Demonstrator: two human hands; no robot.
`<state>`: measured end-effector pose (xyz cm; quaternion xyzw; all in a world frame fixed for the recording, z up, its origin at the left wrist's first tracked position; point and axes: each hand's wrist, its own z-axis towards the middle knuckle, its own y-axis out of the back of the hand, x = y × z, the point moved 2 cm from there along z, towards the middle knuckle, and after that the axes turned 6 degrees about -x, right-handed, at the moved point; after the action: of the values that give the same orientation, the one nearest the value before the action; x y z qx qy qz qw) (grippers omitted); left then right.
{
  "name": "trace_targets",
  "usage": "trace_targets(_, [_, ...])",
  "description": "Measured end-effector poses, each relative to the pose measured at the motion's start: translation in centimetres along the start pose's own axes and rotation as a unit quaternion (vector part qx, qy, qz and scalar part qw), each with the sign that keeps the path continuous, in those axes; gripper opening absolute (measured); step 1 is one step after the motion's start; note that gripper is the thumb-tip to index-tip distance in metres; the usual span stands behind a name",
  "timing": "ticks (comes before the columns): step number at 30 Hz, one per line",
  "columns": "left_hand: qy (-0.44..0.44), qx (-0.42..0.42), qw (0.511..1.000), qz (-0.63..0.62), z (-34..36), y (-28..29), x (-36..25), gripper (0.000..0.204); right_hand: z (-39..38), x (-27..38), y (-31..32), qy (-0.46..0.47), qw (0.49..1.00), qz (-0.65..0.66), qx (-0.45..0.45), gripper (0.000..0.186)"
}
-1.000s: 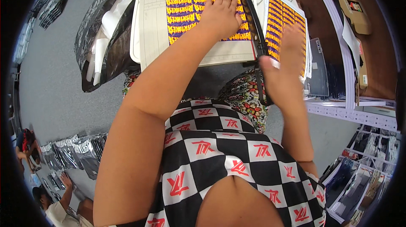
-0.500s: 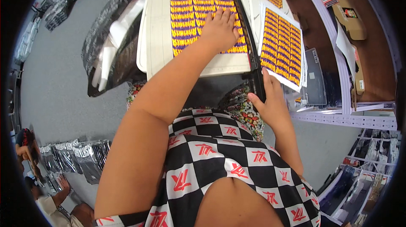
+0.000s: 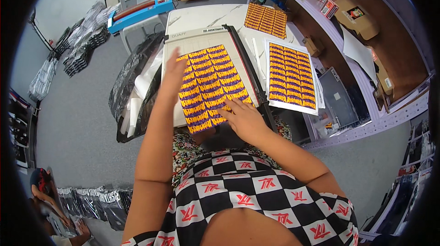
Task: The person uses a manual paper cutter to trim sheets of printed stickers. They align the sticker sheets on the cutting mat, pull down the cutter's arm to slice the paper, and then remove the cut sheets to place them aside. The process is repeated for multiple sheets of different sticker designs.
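A sheet (image 3: 208,85) printed with rows of yellow lettering on purple lies skewed on the cream bed of a paper trimmer (image 3: 192,43), its near corner hanging past the front edge. My left hand (image 3: 173,75) is at the sheet's left edge, slightly blurred, fingers stretched away from me; whether it touches the paper is unclear. My right hand (image 3: 245,117) rests on the sheet's near right part, fingers spread and flat. Along the right side of the bed runs the trimmer's black cutting arm (image 3: 245,58), lowered.
Right of the trimmer lies a stack of similar printed sheets (image 3: 293,79); an orange-and-purple sheet (image 3: 266,19) lies farther back on the white table (image 3: 192,16). A black plastic bag (image 3: 126,81) of white scraps stands left. Purple shelving (image 3: 316,10) borders the right. Another person's arm (image 3: 52,205) shows lower left.
The sheet has slid toward me and turned askew on the trimmer. My left hand went from its middle to its left edge; my right hand left the cutting arm's handle for the sheet.
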<state>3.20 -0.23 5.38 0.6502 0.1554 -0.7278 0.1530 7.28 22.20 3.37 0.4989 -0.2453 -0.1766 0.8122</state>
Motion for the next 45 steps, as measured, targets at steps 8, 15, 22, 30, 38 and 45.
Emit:
trace_targets(8, [-0.06,-0.223,0.967,-0.111,-0.9,3.5,1.3,0.046,0.1,-10.2,10.4,-0.323,0.75,0.449,-0.363,0.023])
trace_targets(15, [-0.219,0.026,0.916,0.334,-2.9,-2.3,3.4,0.031,1.3,-14.9,28.3,-0.085,0.642,0.2,-0.735,0.028])
trace_targets(22, [-0.236,0.054,0.879,0.412,-2.9,-2.8,2.4,0.025,15.5,-20.4,25.5,0.146,0.714,-0.262,-0.632,0.025])
trace_targets(30, [-0.22,0.055,0.871,0.435,-2.8,-2.8,2.1,0.024,18.7,-34.3,1.4,-0.324,0.925,-0.194,-0.029,0.035])
trace_targets(38, [-0.214,0.069,0.869,0.442,-2.8,-3.2,1.7,0.024,16.4,-35.7,-2.2,-0.347,0.922,-0.166,0.052,0.044])
trace_targets(45, [-0.218,0.066,0.87,0.437,-2.9,-3.0,1.9,0.022,6.5,-26.1,4.7,-0.173,0.983,0.048,0.026,0.05])
